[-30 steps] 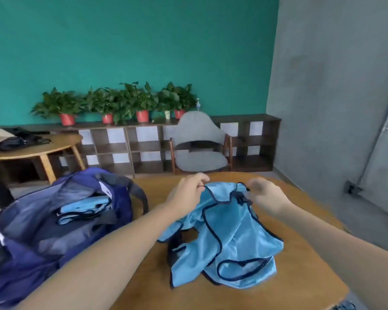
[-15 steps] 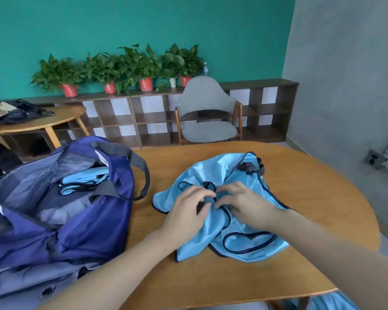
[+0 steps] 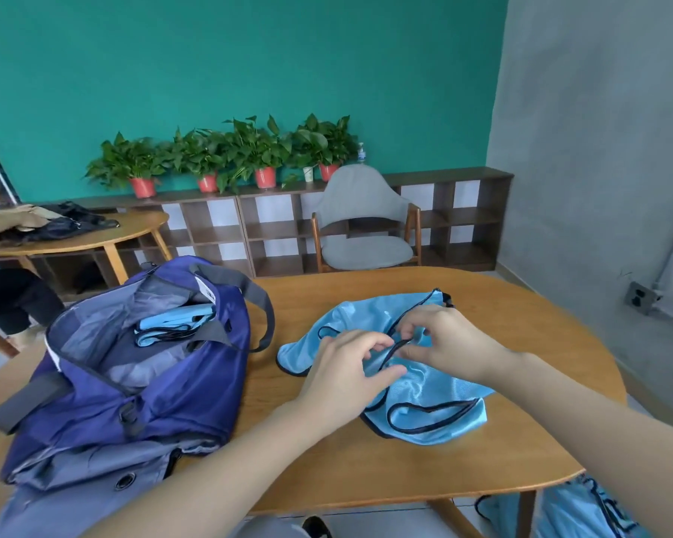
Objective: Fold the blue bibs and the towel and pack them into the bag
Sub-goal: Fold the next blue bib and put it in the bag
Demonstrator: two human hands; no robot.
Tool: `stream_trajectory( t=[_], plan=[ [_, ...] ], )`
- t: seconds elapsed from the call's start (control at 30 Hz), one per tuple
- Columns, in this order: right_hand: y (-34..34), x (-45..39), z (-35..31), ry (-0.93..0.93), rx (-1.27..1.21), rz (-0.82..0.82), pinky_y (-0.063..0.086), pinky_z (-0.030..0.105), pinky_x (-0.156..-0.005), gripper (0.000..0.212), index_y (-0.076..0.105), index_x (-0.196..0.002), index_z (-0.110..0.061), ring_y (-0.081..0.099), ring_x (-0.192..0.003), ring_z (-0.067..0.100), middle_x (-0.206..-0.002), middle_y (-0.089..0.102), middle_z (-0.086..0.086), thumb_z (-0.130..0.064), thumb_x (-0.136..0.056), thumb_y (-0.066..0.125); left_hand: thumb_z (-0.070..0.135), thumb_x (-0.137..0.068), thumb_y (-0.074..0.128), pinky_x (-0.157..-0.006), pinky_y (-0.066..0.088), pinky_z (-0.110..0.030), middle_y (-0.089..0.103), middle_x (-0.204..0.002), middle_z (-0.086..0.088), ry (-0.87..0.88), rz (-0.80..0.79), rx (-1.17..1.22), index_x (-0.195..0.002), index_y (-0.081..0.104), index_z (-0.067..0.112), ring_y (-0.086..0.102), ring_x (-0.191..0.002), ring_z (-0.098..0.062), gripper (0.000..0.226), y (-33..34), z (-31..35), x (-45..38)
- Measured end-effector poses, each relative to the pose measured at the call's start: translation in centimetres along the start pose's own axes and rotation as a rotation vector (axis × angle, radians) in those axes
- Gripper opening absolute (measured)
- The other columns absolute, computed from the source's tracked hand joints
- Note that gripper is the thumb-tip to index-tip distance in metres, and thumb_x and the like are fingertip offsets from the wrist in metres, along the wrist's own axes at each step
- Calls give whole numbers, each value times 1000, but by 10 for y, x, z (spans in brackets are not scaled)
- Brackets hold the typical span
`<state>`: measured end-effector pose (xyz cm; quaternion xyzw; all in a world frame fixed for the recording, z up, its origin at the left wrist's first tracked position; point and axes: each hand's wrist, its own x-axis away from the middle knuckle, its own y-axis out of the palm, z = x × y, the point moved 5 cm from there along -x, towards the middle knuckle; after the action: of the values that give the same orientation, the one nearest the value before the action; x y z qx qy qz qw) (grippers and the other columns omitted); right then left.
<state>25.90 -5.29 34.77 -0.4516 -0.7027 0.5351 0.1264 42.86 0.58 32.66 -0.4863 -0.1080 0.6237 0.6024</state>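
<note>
Blue and satiny, an unfolded bib (image 3: 416, 398) lies crumpled on the wooden surface (image 3: 521, 328), just right of the open bag (image 3: 140, 386). Both hands work its dark trim: the left hand (image 3: 346, 376) and right hand (image 3: 443, 343) each pinch the edging at its middle. One folded bib (image 3: 175, 324) already sits inside the bag. More blue fabric (image 3: 568, 510) waits below the surface edge, so I judge most of the folding is left; no towel is evident.
</note>
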Motion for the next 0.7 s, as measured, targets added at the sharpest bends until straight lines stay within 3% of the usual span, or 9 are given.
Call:
stream_trajectory(
  t=[0.13,0.27,0.43,0.5,0.63,0.7],
  plan=[
    [-29,8,-25,14,-75,72,45,19,-70,27,56,-73,-29,57,-84,7,-88,65,-9,-29,-81,82,40,-84,79,-92,43,-23,56,-98,27,35,72,26,-117,67,33,53,-91,-1,35,-11,24,-2],
    [-45,15,-41,6,-32,90,46,30,-66,30,55,-71,-18,53,-75,15,-75,60,-4,-30,-82,81,26,-92,72,-85,50,-23,64,-93,21,-22,104,106,-109,70,27,60,-91,-4,17,-19,33,-2],
    [-53,23,-48,4,-62,50,47,31,-65,26,56,-75,-25,52,-72,15,-77,60,-6,-33,-86,78,23,-94,70,-88,39,-12,58,-98,23,-35,122,106,-97,71,24,52,-99,3,4,-27,37,-4],
    [-55,24,-53,-7,-67,10,48,28,-65,20,58,-81,-29,53,-72,12,-81,61,-7,-31,-88,77,21,-94,70,-85,36,-8,57,-100,19,-28,162,120,-89,67,28,52,-99,3,10,-37,42,-6],
    [-66,21,-61,-10,20,-44,44,16,-63,17,60,-84,-34,54,-73,1,-80,61,-12,-34,-88,76,16,-95,66,-74,45,-9,68,-90,16,-44,122,182,-93,68,27,62,-87,1,12,-54,51,-17],
    [-75,19,-59,24,66,-34,46,18,-63,15,61,-84,-35,58,-76,4,-81,62,-13,-38,-89,74,17,-96,65,-75,48,-12,71,-90,14,-67,87,205,-96,69,27,65,-86,1,11,-61,52,-24]
  ],
)
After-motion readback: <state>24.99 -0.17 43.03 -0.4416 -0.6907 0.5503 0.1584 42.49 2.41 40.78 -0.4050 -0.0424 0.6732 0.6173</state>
